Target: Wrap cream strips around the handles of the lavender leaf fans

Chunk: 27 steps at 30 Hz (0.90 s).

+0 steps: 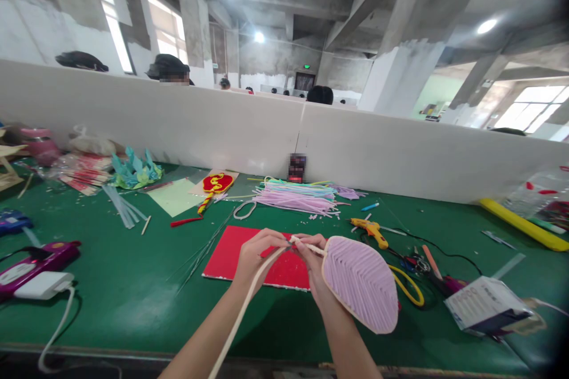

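Both my hands meet above a red board (222, 259) on the green table. With its fingers pinched together, my left hand (262, 251) grips a long cream pipe cleaner (242, 314), whose tail hangs down past my forearm. My right hand (315, 266) is closed on the stem of a lilac leaf-shaped fan (360, 281) with slanting ribs and a cream edge. The fan's blade lies to the right, over my right wrist. At the stem's end the cream strand meets my fingertips; how far it is wrapped there I cannot tell.
Lilac and pale blue pipe cleaners (296, 196) lie in a pile behind the board. A yellow glue gun (372, 231) rests to the right, near a white box (486, 305). A red and yellow fan (216, 186) lies back left; a purple power strip (33, 269) is far left.
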### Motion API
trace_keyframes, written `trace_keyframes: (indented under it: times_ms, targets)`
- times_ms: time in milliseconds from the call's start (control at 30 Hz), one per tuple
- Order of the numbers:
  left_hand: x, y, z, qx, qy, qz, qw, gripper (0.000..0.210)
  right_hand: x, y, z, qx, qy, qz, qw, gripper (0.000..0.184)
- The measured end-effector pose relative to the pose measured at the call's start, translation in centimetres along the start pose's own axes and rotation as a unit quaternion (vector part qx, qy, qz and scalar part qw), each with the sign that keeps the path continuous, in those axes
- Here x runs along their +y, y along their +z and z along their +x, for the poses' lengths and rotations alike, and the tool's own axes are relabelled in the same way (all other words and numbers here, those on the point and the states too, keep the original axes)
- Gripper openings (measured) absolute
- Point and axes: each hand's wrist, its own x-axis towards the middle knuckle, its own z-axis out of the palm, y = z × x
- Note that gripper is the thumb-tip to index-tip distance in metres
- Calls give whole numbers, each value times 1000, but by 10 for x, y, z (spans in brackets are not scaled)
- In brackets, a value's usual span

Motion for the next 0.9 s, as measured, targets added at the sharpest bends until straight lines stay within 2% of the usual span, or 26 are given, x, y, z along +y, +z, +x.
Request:
trace_keyframes:
  times_ms: [367,900]
  targets:
    - [-2,0,-1,2,6,-6,1000,7,11,-6,5,11,-3,-44,999,18]
    - [3,-2,0,13,-28,-8,1000,8,16,-6,7,26,-14,-102,994,21]
